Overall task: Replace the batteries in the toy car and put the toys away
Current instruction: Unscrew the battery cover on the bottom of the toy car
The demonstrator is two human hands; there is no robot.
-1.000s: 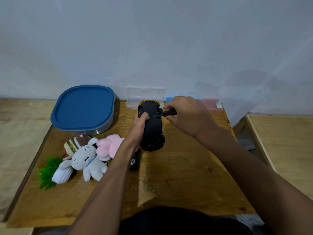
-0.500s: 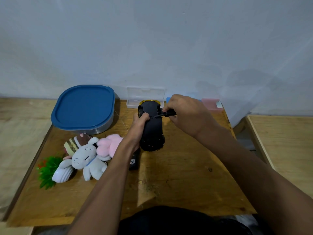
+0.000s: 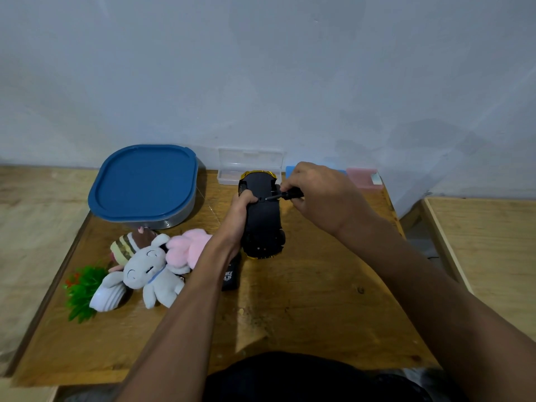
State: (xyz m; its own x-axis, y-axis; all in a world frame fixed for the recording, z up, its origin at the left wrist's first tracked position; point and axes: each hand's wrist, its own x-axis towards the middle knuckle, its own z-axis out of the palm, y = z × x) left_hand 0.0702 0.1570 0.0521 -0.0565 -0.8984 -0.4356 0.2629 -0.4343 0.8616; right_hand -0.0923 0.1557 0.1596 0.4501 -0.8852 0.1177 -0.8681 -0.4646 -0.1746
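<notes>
Holding the upturned black toy car with gold trim [image 3: 263, 219] on the wooden table [image 3: 304, 309].
Left hand [image 3: 239, 216] gripping its side; right hand [image 3: 322, 195] pinching a small black screwdriver [image 3: 285, 195], tip on the underside.

Toy car [image 3: 262, 219]: black underside up, gold trim at both ends, lengthwise toward table's [image 3: 304, 314] back edge, centre-back. Grey elephant plush [image 3: 148, 274], pink plush [image 3: 188, 248], striped brown plush [image 3: 127, 245] bunched near left edge, touching. Green plastic plant [image 3: 82, 288] w/ white pot at left edge. Blue-lidded container [image 3: 145, 184], lid on, back-left corner.
</notes>
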